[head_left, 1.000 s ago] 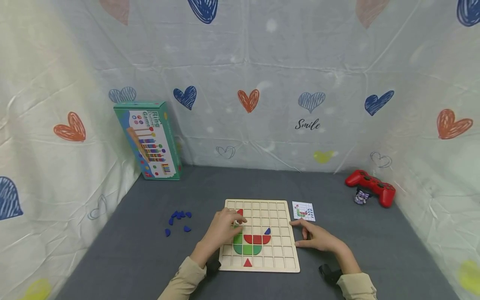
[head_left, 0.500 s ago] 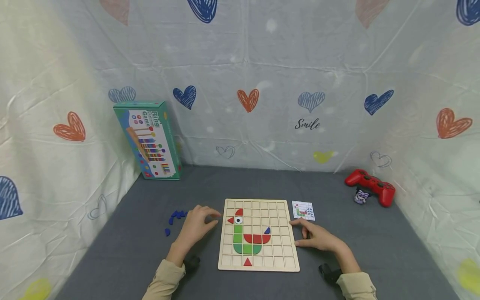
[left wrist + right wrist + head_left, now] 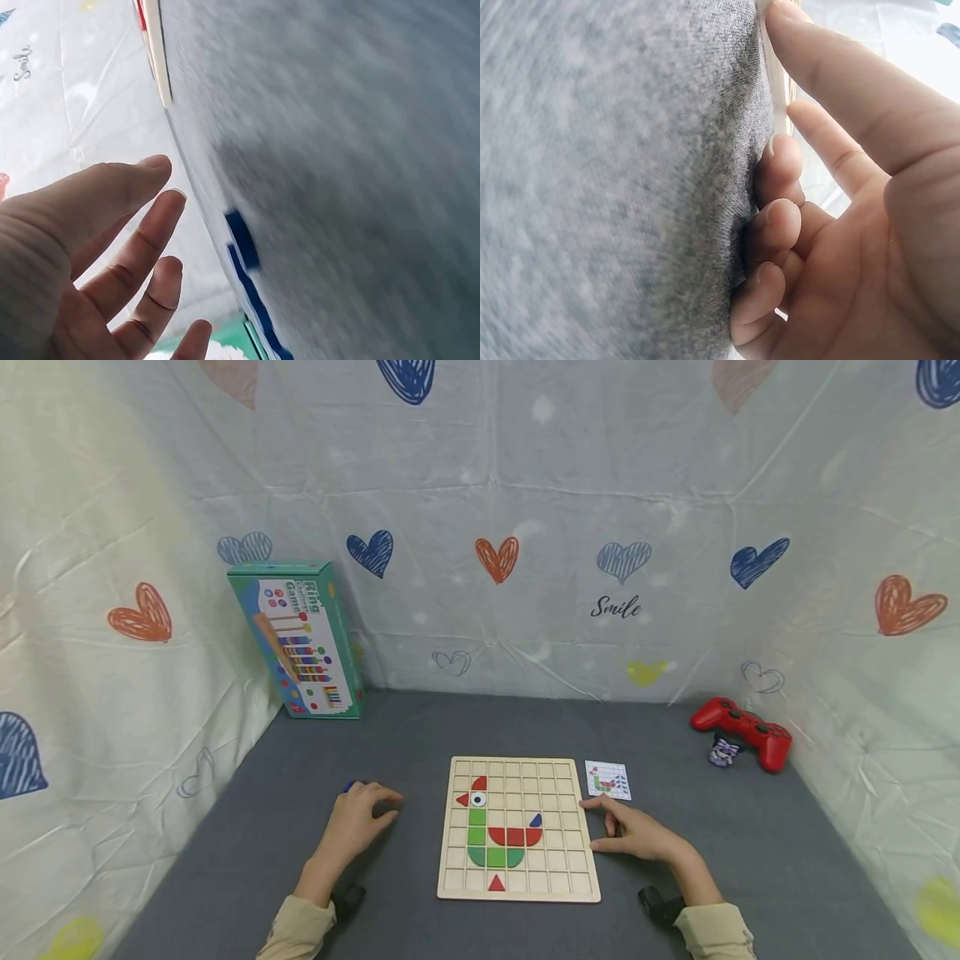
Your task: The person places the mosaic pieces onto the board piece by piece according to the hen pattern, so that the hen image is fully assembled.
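Observation:
My left hand hovers above the cloth left of the board, fingers loosely bent and nothing between them. Beneath and past it lie blue pieces; in the head view one blue piece peeks out behind the knuckles, the others hidden. The left wrist view shows a blue piece below the fingertips. The wooden grid board bears red, green and blue pieces and an eye tile, forming a bird shape. My right hand touches the board's right edge with thumb and index finger; its other fingers curl against the cloth.
A small pattern card lies off the board's upper right corner. Farther right are a red game controller and a small figurine. A green toy box stands at the back left, against the heart-printed curtain.
My left hand has left the board's upper left part and moved left over the blue pieces, uncovering the eye tile and red beak triangle. The right hand has stayed at the edge.

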A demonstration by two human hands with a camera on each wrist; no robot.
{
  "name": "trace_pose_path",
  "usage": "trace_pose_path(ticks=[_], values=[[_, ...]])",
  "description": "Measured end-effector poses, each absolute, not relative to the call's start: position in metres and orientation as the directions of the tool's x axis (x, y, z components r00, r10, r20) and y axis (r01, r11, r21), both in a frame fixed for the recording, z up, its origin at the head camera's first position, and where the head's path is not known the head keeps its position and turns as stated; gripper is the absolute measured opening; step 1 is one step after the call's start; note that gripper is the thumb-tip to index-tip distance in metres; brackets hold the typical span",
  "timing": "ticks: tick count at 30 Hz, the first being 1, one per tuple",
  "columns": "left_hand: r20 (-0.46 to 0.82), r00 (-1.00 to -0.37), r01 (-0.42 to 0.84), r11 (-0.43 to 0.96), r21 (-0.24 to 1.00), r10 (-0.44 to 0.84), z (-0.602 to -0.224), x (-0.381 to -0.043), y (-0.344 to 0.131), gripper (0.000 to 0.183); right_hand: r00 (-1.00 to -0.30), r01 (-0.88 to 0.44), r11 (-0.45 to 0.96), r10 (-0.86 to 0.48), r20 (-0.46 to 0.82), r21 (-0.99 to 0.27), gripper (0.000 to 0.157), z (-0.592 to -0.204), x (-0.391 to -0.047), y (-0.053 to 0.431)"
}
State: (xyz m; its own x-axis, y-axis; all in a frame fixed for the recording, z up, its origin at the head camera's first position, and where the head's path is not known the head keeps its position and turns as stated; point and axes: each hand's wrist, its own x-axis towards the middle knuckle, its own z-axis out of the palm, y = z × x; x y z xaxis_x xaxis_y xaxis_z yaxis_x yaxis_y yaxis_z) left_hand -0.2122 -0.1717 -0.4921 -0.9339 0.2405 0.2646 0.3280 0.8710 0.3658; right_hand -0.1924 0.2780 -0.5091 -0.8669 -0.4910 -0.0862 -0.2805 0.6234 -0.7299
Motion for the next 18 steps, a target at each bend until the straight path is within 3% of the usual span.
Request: trace_pose_path(ticks=[18], values=[[0.251, -0.955, 0.235, 0.922, 0.307, 0.160, -0.495, -0.201, -0.234, 0.016, -0.869, -0.275, 0.628, -0.486, -0.091, -0.728, 0.059, -0.506, -0.191, 0.277]])
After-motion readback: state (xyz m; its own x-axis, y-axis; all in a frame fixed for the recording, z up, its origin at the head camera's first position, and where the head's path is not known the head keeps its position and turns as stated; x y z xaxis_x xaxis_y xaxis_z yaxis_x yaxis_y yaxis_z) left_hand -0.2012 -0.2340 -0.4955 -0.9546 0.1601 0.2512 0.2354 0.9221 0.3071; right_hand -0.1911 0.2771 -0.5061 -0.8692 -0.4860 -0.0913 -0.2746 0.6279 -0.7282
